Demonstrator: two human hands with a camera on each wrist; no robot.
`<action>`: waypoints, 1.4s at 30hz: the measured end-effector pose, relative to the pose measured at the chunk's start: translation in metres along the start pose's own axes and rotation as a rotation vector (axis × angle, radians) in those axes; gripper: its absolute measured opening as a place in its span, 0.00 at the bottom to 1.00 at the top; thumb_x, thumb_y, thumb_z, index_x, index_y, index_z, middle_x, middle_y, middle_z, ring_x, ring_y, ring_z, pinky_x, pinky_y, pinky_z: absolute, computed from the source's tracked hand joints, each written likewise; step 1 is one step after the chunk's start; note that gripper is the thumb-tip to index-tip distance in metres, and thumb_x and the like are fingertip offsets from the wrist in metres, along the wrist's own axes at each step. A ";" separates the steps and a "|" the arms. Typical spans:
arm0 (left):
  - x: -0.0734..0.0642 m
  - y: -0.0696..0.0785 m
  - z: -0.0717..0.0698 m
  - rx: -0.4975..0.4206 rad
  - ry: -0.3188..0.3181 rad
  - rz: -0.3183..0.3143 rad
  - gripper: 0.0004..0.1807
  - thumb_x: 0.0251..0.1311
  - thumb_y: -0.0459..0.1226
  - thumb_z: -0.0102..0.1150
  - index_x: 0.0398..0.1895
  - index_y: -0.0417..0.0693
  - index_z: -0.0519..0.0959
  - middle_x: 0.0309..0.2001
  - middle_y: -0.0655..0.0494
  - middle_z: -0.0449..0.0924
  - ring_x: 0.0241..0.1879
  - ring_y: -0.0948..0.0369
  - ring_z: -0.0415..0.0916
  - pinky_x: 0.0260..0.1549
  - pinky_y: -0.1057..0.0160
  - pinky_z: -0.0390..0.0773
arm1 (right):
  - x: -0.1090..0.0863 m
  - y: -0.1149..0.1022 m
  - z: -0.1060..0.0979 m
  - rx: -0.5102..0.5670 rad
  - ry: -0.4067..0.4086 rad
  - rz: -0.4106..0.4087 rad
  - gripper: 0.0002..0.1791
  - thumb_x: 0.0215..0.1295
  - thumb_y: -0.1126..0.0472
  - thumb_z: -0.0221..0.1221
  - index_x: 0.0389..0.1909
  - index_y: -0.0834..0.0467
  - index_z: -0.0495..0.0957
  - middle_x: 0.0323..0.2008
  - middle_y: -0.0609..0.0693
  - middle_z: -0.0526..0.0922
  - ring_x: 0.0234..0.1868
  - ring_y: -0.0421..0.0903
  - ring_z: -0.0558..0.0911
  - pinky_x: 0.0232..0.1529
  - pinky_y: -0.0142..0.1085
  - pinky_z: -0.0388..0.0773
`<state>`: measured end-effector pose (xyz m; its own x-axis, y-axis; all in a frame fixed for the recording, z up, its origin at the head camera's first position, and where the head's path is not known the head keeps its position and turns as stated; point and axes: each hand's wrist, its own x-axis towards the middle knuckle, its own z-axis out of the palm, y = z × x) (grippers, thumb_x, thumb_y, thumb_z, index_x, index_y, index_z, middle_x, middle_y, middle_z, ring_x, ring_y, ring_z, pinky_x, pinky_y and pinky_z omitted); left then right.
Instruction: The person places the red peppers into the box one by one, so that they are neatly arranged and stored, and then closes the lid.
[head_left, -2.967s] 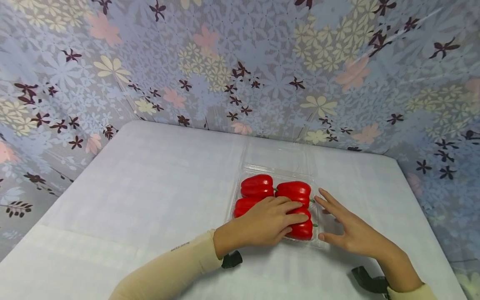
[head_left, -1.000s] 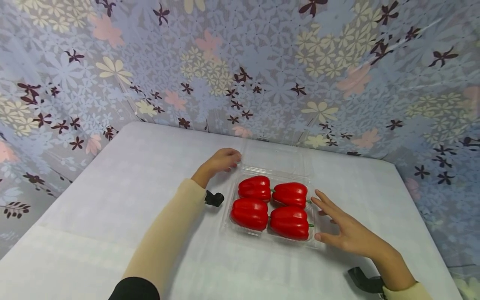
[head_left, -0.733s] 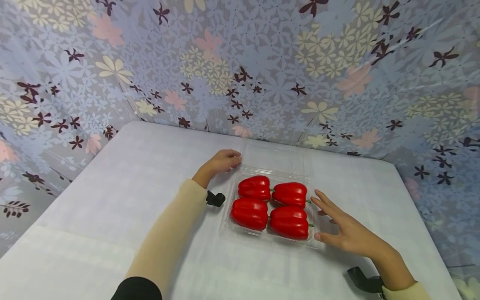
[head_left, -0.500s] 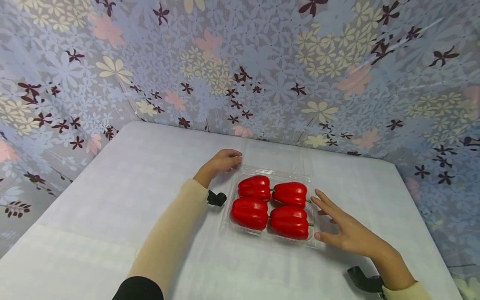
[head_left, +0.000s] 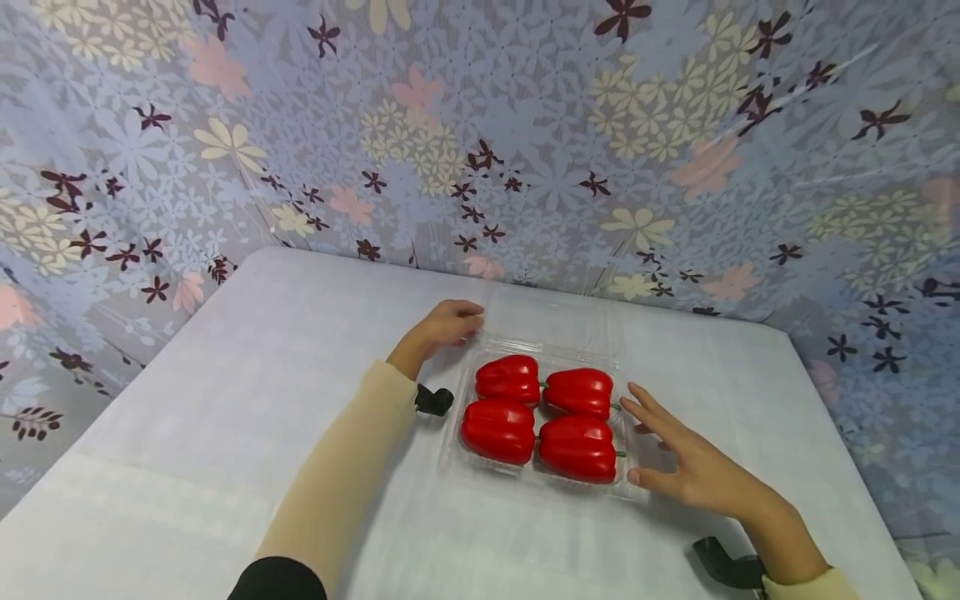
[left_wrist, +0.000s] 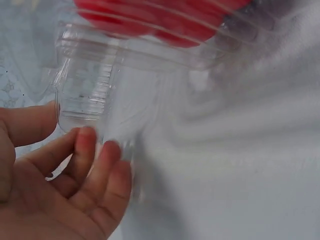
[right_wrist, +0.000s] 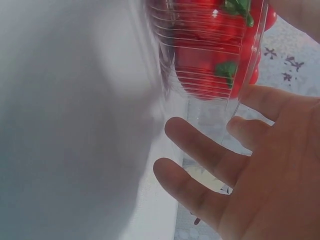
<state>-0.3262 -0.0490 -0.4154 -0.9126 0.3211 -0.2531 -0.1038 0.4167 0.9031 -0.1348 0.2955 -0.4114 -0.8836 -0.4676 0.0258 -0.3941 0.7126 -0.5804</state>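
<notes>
A hinged clear plastic container [head_left: 483, 468] holds several red bell peppers [head_left: 498, 430] with green stems, lying in two rows. Its transparent lid [head_left: 551, 323] is folded back flat toward the wall. My left hand [head_left: 438, 327] is at the lid's left edge; in the left wrist view, thumb and index finger pinch the lid rim [left_wrist: 82, 95] while the other fingers curl beneath. Beside the container's right wall is my right hand [head_left: 697, 467], fingers spread and fairly straight. The right wrist view has its index finger [right_wrist: 267, 102] right at the ribbed container's rim.
A white cloth covers the table [head_left: 247, 400], which meets a floral fabric backdrop [head_left: 420, 150] at the back. Black camera mounts [head_left: 727, 565] hang under both wrists, just over the cloth.
My left hand has left the peppers and moved up and left to the lid's edge, where it now stays. My right hand keeps its place beside the container.
</notes>
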 end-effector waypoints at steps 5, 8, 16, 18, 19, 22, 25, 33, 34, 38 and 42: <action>-0.002 0.000 0.001 -0.090 0.044 0.056 0.26 0.70 0.33 0.51 0.70 0.41 0.68 0.60 0.41 0.74 0.51 0.55 0.76 0.58 0.52 0.80 | 0.000 -0.001 0.001 0.001 -0.005 0.008 0.48 0.60 0.51 0.67 0.77 0.57 0.54 0.78 0.63 0.49 0.60 0.60 0.77 0.50 0.61 0.79; -0.003 0.006 0.000 -0.134 0.058 0.121 0.29 0.66 0.28 0.53 0.71 0.42 0.67 0.56 0.40 0.73 0.45 0.58 0.75 0.55 0.53 0.81 | 0.000 -0.001 0.000 0.004 -0.005 0.012 0.48 0.60 0.50 0.68 0.77 0.57 0.54 0.79 0.62 0.49 0.60 0.60 0.77 0.50 0.62 0.79; -0.009 0.029 -0.010 -0.125 0.072 0.183 0.25 0.66 0.29 0.55 0.67 0.45 0.70 0.42 0.51 0.74 0.53 0.43 0.78 0.54 0.52 0.82 | 0.000 -0.002 -0.002 0.005 -0.005 0.018 0.48 0.60 0.50 0.67 0.77 0.55 0.54 0.78 0.63 0.49 0.60 0.59 0.77 0.50 0.63 0.79; -0.010 0.033 -0.013 -0.134 0.076 0.180 0.22 0.67 0.31 0.54 0.64 0.44 0.71 0.43 0.52 0.74 0.54 0.41 0.77 0.54 0.52 0.83 | 0.000 -0.002 -0.002 -0.001 -0.002 0.017 0.49 0.60 0.50 0.67 0.77 0.56 0.54 0.78 0.62 0.49 0.60 0.59 0.77 0.51 0.62 0.79; -0.011 0.034 -0.014 -0.139 0.077 0.182 0.21 0.68 0.32 0.54 0.64 0.45 0.72 0.43 0.52 0.74 0.54 0.42 0.77 0.54 0.52 0.83 | 0.000 -0.002 -0.002 -0.002 -0.001 0.017 0.49 0.60 0.50 0.67 0.77 0.56 0.54 0.78 0.62 0.49 0.60 0.59 0.77 0.51 0.62 0.79; -0.012 0.039 -0.017 -0.164 0.079 0.192 0.20 0.70 0.32 0.53 0.64 0.45 0.71 0.45 0.49 0.74 0.53 0.41 0.77 0.53 0.50 0.84 | 0.001 -0.001 -0.001 -0.007 0.000 0.016 0.49 0.60 0.50 0.67 0.77 0.55 0.54 0.79 0.62 0.50 0.60 0.59 0.77 0.52 0.62 0.79; -0.013 0.044 -0.020 -0.150 0.096 0.211 0.20 0.70 0.34 0.53 0.64 0.45 0.71 0.49 0.46 0.75 0.52 0.44 0.78 0.53 0.51 0.84 | 0.001 -0.001 0.000 -0.011 0.001 0.014 0.49 0.60 0.49 0.67 0.77 0.55 0.53 0.79 0.61 0.50 0.61 0.60 0.77 0.52 0.62 0.79; -0.016 0.059 -0.027 -0.157 0.075 0.190 0.25 0.73 0.50 0.49 0.66 0.47 0.68 0.60 0.40 0.73 0.55 0.47 0.78 0.59 0.50 0.80 | 0.002 -0.005 0.000 -0.038 0.003 0.010 0.50 0.61 0.49 0.67 0.78 0.57 0.52 0.79 0.63 0.48 0.61 0.58 0.76 0.54 0.63 0.77; -0.016 0.061 -0.028 -0.162 0.070 0.183 0.26 0.73 0.51 0.48 0.66 0.47 0.67 0.60 0.41 0.73 0.55 0.47 0.77 0.60 0.50 0.80 | 0.003 -0.005 0.000 -0.040 0.001 0.014 0.50 0.61 0.48 0.67 0.78 0.57 0.51 0.79 0.63 0.48 0.62 0.58 0.76 0.54 0.64 0.77; -0.015 0.070 -0.032 -0.169 0.050 0.183 0.28 0.74 0.54 0.44 0.66 0.44 0.67 0.60 0.40 0.72 0.54 0.47 0.77 0.58 0.49 0.80 | 0.004 -0.007 0.001 -0.041 -0.002 0.038 0.50 0.60 0.48 0.67 0.78 0.56 0.51 0.79 0.63 0.48 0.62 0.60 0.76 0.53 0.66 0.76; -0.016 0.081 -0.035 -0.162 0.018 0.169 0.31 0.75 0.56 0.39 0.66 0.42 0.68 0.60 0.39 0.71 0.53 0.48 0.77 0.59 0.49 0.80 | 0.002 -0.008 0.001 -0.032 -0.002 0.051 0.50 0.60 0.49 0.67 0.78 0.56 0.51 0.79 0.63 0.48 0.62 0.61 0.75 0.53 0.67 0.76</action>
<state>-0.3340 -0.0498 -0.3266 -0.9290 0.3592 -0.0891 -0.0101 0.2162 0.9763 -0.1332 0.2880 -0.4074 -0.9025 -0.4307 -0.0047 -0.3562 0.7523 -0.5543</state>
